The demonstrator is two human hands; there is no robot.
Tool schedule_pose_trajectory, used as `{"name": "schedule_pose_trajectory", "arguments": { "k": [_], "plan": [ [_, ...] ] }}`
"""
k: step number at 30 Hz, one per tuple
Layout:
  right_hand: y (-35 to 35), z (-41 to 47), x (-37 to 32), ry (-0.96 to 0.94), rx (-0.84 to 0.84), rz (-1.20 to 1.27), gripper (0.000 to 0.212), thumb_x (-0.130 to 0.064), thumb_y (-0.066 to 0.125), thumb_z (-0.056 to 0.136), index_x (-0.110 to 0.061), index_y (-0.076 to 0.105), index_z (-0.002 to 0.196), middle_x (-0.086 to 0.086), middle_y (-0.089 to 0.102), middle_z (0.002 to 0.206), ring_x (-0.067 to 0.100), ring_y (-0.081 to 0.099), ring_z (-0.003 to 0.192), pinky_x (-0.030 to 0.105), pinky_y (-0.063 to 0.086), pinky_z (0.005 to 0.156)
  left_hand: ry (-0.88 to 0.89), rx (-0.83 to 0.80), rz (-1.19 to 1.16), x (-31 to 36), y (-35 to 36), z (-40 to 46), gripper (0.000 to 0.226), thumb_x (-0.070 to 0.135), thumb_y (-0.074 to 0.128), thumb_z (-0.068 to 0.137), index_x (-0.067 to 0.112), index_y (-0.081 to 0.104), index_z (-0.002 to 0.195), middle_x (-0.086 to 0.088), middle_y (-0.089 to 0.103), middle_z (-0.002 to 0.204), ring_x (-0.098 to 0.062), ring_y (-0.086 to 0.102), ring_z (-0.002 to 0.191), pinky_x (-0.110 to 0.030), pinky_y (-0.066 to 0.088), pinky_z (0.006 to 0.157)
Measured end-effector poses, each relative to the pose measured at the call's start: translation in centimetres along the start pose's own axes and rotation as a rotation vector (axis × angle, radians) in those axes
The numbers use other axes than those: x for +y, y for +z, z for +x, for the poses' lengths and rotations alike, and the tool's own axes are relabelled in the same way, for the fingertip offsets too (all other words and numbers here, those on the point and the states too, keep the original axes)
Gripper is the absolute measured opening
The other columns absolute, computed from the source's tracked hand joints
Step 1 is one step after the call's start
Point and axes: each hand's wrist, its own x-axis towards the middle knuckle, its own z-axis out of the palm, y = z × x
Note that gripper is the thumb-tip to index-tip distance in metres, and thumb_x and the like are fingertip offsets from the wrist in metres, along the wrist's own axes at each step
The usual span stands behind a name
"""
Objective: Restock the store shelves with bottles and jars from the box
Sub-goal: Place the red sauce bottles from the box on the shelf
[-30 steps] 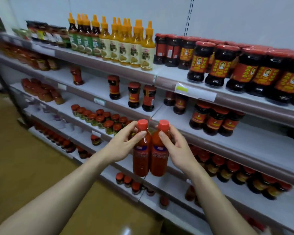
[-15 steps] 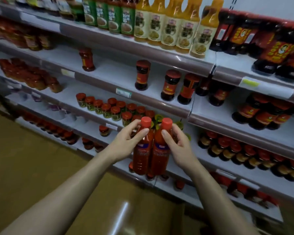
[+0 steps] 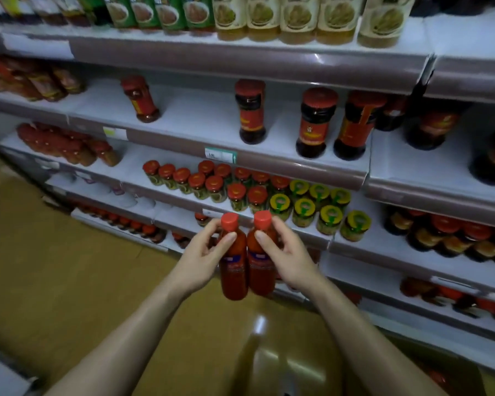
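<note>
Item: two red plastic sauce bottles, red caps, blue labels, print too blurred to read. Left bottle (image 3: pixel 232 264) held at the neck in left hand (image 3: pixel 202 260) grip; right bottle (image 3: pixel 261 261) likewise in right hand (image 3: pixel 287 257). Both touching, upright, before grey shelves (image 3: pixel 283 167); neither yet shelved. Shelves apparently part-stocked.

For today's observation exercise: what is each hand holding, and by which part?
Each hand grips one red sauce bottle at its neck: left hand the left bottle, right hand the right bottle.
</note>
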Motion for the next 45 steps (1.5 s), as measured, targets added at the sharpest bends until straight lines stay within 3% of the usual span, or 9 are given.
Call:
{"name": "schedule_pose_trajectory", "arguments": {
  "k": [5, 11, 15, 19, 22, 25, 30, 38, 45],
  "plan": [
    [0.9, 2.3, -1.3, -0.040, 0.020, -0.030, 0.021, -0.029, 0.061, 0.106, -0.033, 0.065, 0.126, 0.004, 0.069, 0.125, 0.006, 0.066, 0.119, 0.028, 0.055, 0.101, 0.045, -0.025, 0.016, -0.6, -2.4, 2.7, 0.026, 0.033, 0.057, 0.104, 0.031, 0.063, 0.129, 0.009, 0.072, 0.119, -0.009, 0.067, 0.116, -0.028, 0.056, 0.093],
    [3.8, 3.3, -0.5, 0.010, 0.160, -0.141, 0.029, -0.047, 0.061, 0.104, -0.039, 0.062, 0.132, 0.000, 0.065, 0.132, 0.019, 0.060, 0.130, 0.051, 0.049, 0.111, 0.068, -0.175, -0.048, -2.8, -5.4, 5.7, 0.026, 0.027, 0.057, 0.104, 0.032, 0.062, 0.129, 0.020, 0.070, 0.121, -0.001, 0.064, 0.119, -0.017, 0.054, 0.091],
    [6.0, 3.5, 0.1, 0.033, 0.243, -0.148, 0.022, -0.041, 0.061, 0.104, -0.027, 0.065, 0.122, 0.006, 0.069, 0.113, 0.016, 0.066, 0.112, 0.053, 0.054, 0.100, 0.064, -0.289, -0.061, -5.4, -7.1, 7.8, 0.024, 0.028, 0.057, 0.104, 0.043, 0.058, 0.122, 0.039, 0.066, 0.114, 0.017, 0.059, 0.113, -0.010, 0.050, 0.089],
    [7.0, 4.2, 2.3, 0.053, 0.302, -0.133, 0.018, -0.032, 0.061, 0.106, -0.022, 0.066, 0.120, 0.011, 0.068, 0.108, 0.019, 0.066, 0.102, 0.047, 0.054, 0.097, 0.092, -0.328, -0.027, -8.3, -7.5, 10.0, 0.029, 0.033, 0.060, 0.103, 0.026, 0.063, 0.131, 0.004, 0.068, 0.125, -0.010, 0.063, 0.121, -0.035, 0.052, 0.104],
    [6.4, 5.2, 5.2, 0.059, 0.329, -0.141, 0.017, -0.029, 0.060, 0.106, -0.017, 0.065, 0.119, 0.001, 0.068, 0.102, 0.010, 0.064, 0.098, 0.039, 0.051, 0.091, 0.108, -0.356, -0.002, -11.5, -6.5, 12.1, 0.029, 0.034, 0.060, 0.103, 0.024, 0.063, 0.130, -0.005, 0.066, 0.123, -0.016, 0.064, 0.119, -0.036, 0.054, 0.099],
    [5.1, 6.3, 10.6, 0.047, 0.343, -0.149, 0.019, -0.029, 0.059, 0.107, -0.021, 0.065, 0.122, -0.011, 0.070, 0.105, 0.009, 0.066, 0.104, 0.036, 0.055, 0.092, 0.113, -0.361, -0.016, -16.4, -4.3, 14.4, 0.030, 0.035, 0.060, 0.102, 0.026, 0.062, 0.130, -0.005, 0.065, 0.125, -0.013, 0.065, 0.118, -0.030, 0.056, 0.097],
    [2.0, 8.4, 24.6, -0.020, 0.361, -0.197, 0.023, -0.032, 0.059, 0.107, -0.020, 0.064, 0.125, 0.004, 0.070, 0.114, 0.023, 0.067, 0.115, 0.053, 0.055, 0.100, 0.162, -0.361, -0.006, -28.5, 1.5, 18.6, 0.028, 0.042, 0.062, 0.099, 0.034, 0.063, 0.127, 0.006, 0.070, 0.121, -0.010, 0.066, 0.118, -0.033, 0.055, 0.100],
    [-2.1, 10.3, 47.1, -0.056, 0.371, -0.218, 0.031, -0.033, 0.060, 0.102, -0.015, 0.066, 0.127, 0.006, 0.071, 0.121, 0.017, 0.068, 0.117, 0.042, 0.054, 0.106, 0.281, -0.307, 0.010, -49.0, 10.4, 22.9, 0.033, 0.037, 0.061, 0.096, 0.019, 0.065, 0.124, 0.002, 0.071, 0.113, -0.011, 0.069, 0.105, -0.021, 0.055, 0.088],
    [-4.6, 10.7, 55.6, -0.096, 0.328, -0.289, 0.024, -0.030, 0.058, 0.106, -0.018, 0.066, 0.126, 0.001, 0.073, 0.116, 0.012, 0.069, 0.114, 0.036, 0.057, 0.102, 0.382, -0.309, 0.025, -57.3, 14.3, 25.3, 0.030, 0.044, 0.059, 0.095, 0.028, 0.066, 0.120, 0.006, 0.073, 0.108, -0.011, 0.069, 0.104, -0.023, 0.055, 0.086]
  ]
}}
